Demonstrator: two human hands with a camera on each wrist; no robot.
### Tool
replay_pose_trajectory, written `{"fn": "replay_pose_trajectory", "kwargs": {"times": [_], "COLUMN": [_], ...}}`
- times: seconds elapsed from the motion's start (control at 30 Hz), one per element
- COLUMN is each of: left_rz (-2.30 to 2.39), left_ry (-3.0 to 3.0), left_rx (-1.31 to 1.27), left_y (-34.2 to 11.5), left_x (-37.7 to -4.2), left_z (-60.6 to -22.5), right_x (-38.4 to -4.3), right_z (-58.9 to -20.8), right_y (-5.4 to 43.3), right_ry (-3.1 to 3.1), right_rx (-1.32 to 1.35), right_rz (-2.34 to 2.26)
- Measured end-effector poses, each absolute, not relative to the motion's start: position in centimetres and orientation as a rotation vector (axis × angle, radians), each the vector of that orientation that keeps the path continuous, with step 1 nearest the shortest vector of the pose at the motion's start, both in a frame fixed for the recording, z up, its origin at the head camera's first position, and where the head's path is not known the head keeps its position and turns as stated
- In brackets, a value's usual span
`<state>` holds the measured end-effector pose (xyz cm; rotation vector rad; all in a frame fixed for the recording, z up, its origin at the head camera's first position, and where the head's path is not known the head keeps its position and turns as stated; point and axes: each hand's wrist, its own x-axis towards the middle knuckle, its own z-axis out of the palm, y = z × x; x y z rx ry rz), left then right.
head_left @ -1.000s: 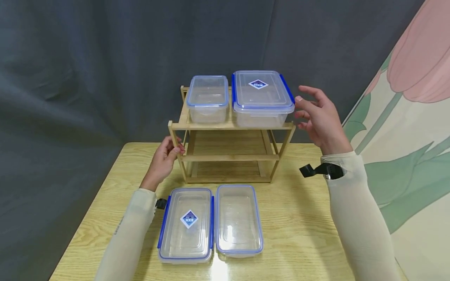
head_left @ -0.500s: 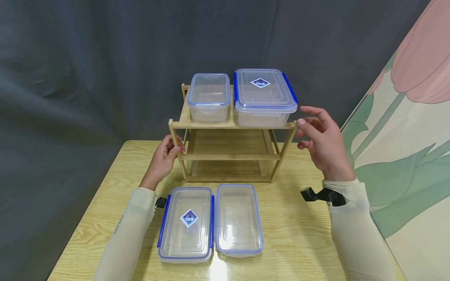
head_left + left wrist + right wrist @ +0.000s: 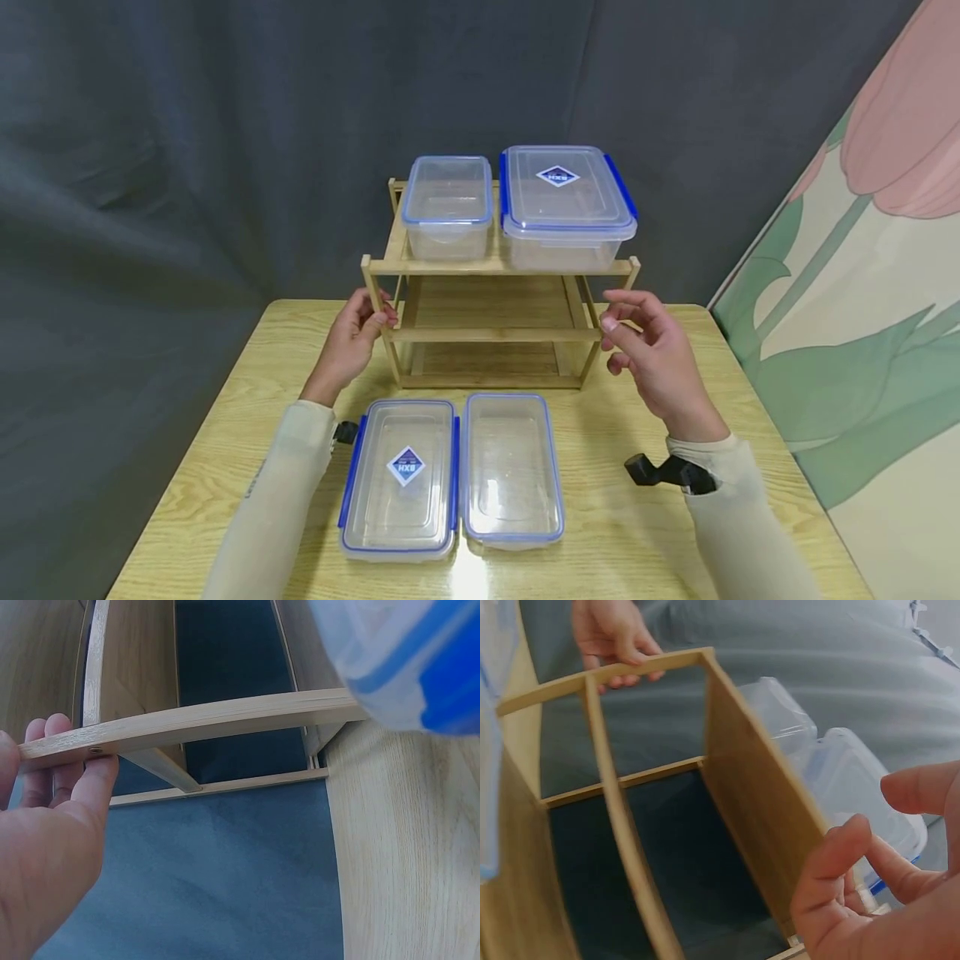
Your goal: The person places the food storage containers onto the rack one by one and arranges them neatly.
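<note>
A three-tier wooden rack (image 3: 491,336) stands on the table, its two lower shelves bare. My left hand (image 3: 348,342) grips its front left post (image 3: 199,721), thumb and fingers on either side of the wood. Beside the front right post, my right hand (image 3: 660,358) has its fingers loosely bent; the right wrist view shows the thumb and fingers (image 3: 832,862) apart, right by the top shelf's edge. On the top shelf sit a smaller clear container (image 3: 448,242) and a larger one with a blue-clipped lid (image 3: 566,200).
In front of the rack lie two flat clear containers side by side: a lidded one with blue clips (image 3: 399,517) and one with a pale blue rim (image 3: 512,467). Behind the table (image 3: 615,542) hangs a dark curtain (image 3: 187,150); a flower-print panel (image 3: 862,375) is at the right.
My right hand has come down from beside the larger container's lid to the rack's front right post, moving slightly left. My left hand keeps its hold on the left post.
</note>
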<state>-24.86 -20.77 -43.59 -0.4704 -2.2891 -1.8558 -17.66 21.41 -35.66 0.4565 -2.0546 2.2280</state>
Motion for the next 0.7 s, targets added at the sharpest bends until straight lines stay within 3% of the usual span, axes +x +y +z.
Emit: {"fn": "replay_pose_trajectory", "kwargs": {"times": [0.7], "left_rz": [-1.851], "left_ry": [-2.275], "left_rx": [-0.475], "left_y": [-20.7], "left_x": [-24.8], "left_z": [-43.7], "right_x": [-15.0], "right_z": [-44.4], "right_y": [22.0], "right_ry": [-2.393], "right_rx": [0.388], "right_rz": [2.12]}}
